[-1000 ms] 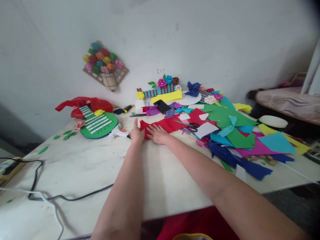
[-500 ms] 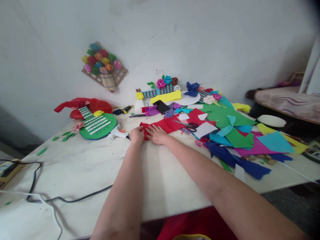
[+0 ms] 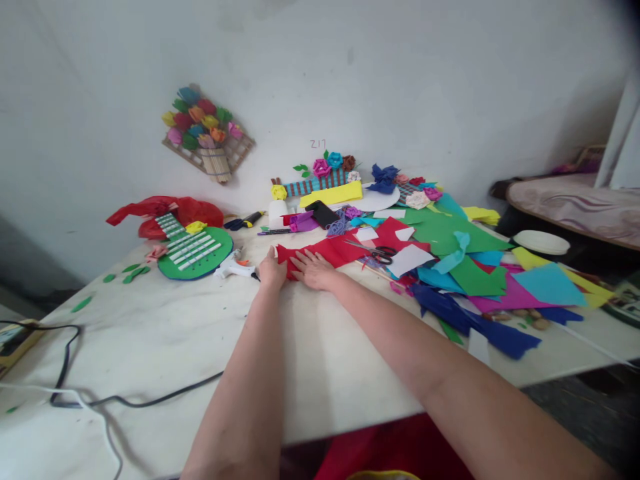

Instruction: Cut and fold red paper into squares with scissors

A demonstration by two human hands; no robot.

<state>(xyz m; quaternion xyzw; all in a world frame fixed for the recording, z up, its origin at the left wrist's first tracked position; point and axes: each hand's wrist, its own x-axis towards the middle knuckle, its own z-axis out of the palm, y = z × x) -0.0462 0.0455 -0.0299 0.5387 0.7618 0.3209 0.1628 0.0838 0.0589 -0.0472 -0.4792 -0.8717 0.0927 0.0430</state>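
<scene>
A red crepe-paper strip point(image 3: 345, 249) lies across the table. My right hand point(image 3: 314, 271) rests flat on it with the fingers spread, pressing near its left end. Beside that left end is my left hand point(image 3: 273, 272), its fingers stretched forward and touching the paper's edge; its thumb is hard to make out. Black-handled scissors point(image 3: 384, 255) lie over the strip's right part, close to a white paper piece point(image 3: 410, 259). A white glue gun point(image 3: 235, 267) sits just left of my left hand.
A green guitar-shaped craft point(image 3: 197, 252) lies at the left, with a red bag point(image 3: 200, 212) behind it. Coloured paper scraps point(image 3: 480, 277) pile up at the right. Cables point(image 3: 150, 400) cross the front left. Pliers point(image 3: 245, 220) and a dark phone-like object point(image 3: 323, 213) lie farther back.
My left hand's fingers have straightened forward, and the upper left corner of the red strip now shows flat beside them. My right hand stays in place.
</scene>
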